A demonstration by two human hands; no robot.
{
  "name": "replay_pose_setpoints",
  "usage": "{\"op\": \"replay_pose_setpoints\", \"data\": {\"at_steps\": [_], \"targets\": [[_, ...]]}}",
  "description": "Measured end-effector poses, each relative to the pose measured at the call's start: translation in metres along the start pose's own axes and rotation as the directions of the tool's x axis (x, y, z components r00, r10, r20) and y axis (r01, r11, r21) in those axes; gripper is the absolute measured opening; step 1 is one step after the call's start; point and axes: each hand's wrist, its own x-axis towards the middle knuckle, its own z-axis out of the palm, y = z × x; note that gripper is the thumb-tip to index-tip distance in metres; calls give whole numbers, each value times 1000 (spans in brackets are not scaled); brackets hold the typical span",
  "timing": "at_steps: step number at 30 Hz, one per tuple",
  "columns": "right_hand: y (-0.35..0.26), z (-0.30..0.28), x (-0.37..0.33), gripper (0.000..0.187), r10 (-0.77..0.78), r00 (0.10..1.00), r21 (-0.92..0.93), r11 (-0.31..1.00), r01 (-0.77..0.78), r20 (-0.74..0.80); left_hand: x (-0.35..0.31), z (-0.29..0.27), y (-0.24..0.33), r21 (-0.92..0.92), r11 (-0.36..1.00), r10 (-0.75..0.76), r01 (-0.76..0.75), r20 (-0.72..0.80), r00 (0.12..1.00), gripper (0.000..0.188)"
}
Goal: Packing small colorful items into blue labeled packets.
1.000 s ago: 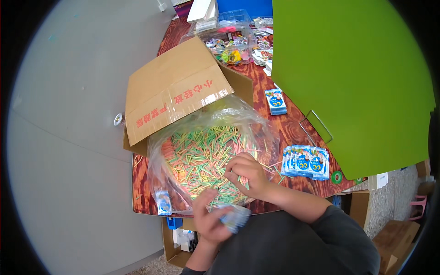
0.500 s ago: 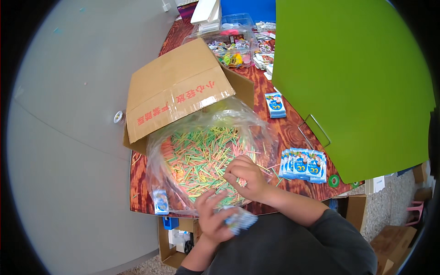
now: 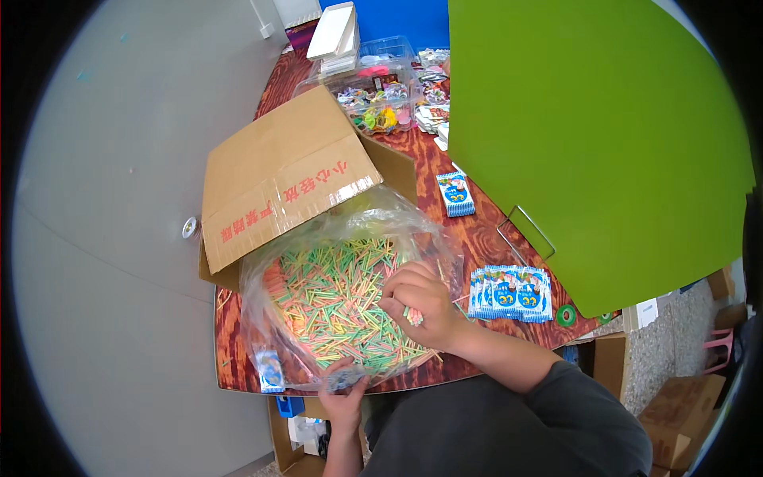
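Observation:
My right hand is closed around a small bundle of thin pastel sticks, whose ends poke out below the fingers. It hovers over the right side of a clear plastic bag, spread wide and full of loose pink, green and yellow sticks. At the bag's near edge, my left hand grips a small bluish-grey packet between thumb and fingers. The packet's printed face is mostly turned from view. Another blue-and-white packet lies left of that hand, at the table's near edge.
A cardboard box tilts over the bag's far side. Blue-and-white packets lie in a fanned row and a stack to the right. A green panel with a wire handle borders them. Clear tubs stand at the back.
My left hand has turned and brought the packet up to the bag's near edge. My right hand still holds its bundle in nearly the same place. The view has shifted slightly.

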Motion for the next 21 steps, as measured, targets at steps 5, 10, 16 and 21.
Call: {"op": "replay_pose_setpoints", "data": {"at_steps": [5,10,16,21], "targets": [[1,-10,4,13,-11,1000,-35,999,10,-27,-5,-4,-8,56,998,-10,8,38,999,45],[0,-17,5,13,-39,998,-52,998,36,-47,-8,-20,-27,249,963,93,-102,44,995,41],[-8,-17,1,13,-81,993,-57,995,76,-84,-24,-26,-26,377,880,255,-289,138,957,40],[-20,-17,-9,15,-103,987,-67,993,95,-122,-42,-42,-39,366,888,254,-277,112,961,41]]}}
